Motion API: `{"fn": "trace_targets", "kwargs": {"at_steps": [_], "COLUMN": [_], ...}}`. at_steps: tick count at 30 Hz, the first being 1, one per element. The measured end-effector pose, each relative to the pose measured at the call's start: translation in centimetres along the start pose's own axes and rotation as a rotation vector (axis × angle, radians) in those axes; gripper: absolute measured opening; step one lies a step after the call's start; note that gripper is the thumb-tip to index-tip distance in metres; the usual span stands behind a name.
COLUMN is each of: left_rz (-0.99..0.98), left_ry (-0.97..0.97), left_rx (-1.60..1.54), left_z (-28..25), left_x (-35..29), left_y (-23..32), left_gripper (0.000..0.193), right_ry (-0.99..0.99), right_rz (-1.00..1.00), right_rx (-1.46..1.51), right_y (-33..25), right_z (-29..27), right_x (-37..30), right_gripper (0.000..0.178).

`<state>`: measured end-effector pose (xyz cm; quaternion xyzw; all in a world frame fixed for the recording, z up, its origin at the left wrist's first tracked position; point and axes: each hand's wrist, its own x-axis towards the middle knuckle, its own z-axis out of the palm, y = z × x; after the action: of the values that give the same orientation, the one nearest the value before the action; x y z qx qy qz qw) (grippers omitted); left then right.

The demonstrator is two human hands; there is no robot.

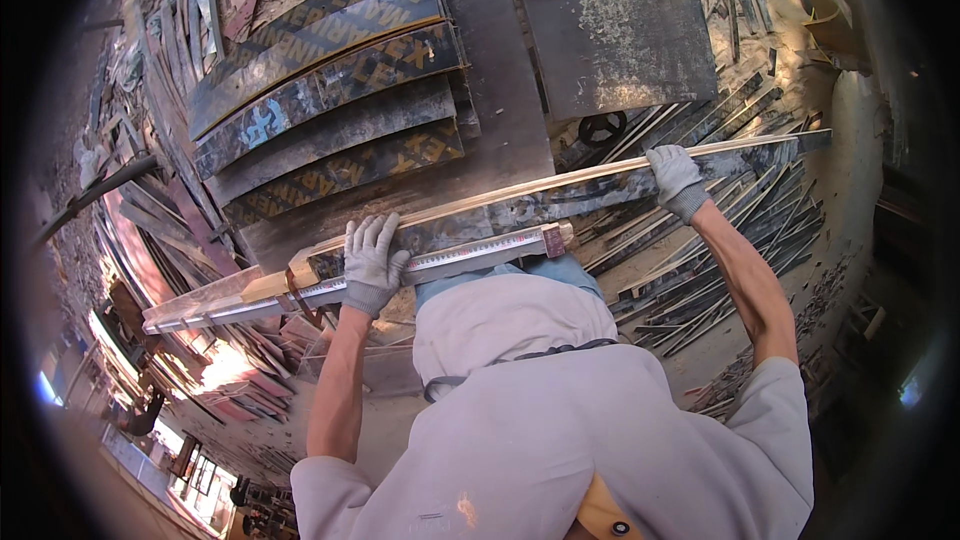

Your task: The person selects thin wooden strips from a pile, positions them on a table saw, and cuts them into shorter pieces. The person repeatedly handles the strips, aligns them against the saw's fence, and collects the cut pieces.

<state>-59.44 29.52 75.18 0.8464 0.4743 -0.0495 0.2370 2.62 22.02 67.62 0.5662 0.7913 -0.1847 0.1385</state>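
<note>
My left hand [372, 258], in a pale grey work glove, lies over the left part of a long, dark-faced plywood strip [590, 198], fingers bent across its edge. My right hand [677, 180], gloved too, grips the same strip toward its right end. Light raw wood shows along the strip's upper edge; whether it is one piece or several cannot be made out. Right below my left hand runs a metal rail with a measuring scale [470, 254]. A light wooden block [266, 286] sits by the strip's left end.
Beyond the strip lies a stack of dark printed plywood boards [330, 105] on a dark tabletop [505, 90]. Another dark panel [620, 35] is at the far right, near a black handwheel [602, 128]. Scrap strips [720, 260] litter the floor on the right, more offcuts [185, 200] on the left.
</note>
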Motion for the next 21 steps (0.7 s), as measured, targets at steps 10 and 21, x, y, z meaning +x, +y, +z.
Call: {"fn": "trace_targets", "kwargs": {"at_steps": [10, 21], "left_rz": [-0.054, -0.050], "left_ry": [0.118, 0.187], "left_rx": [-0.013, 0.002], "left_z": [5.0, 5.5], "left_x": [4.9, 4.9], "left_y": [8.0, 8.0], "left_gripper": [0.049, 0.040], "right_ry": [0.010, -0.010], "right_rz": [0.004, 0.022], "right_rx": [0.012, -0.029], "right_y": [0.0, -0.1], "right_z": [-0.4, -1.3], "right_x": [-0.1, -0.6], "right_gripper": [0.042, 0.052]}}
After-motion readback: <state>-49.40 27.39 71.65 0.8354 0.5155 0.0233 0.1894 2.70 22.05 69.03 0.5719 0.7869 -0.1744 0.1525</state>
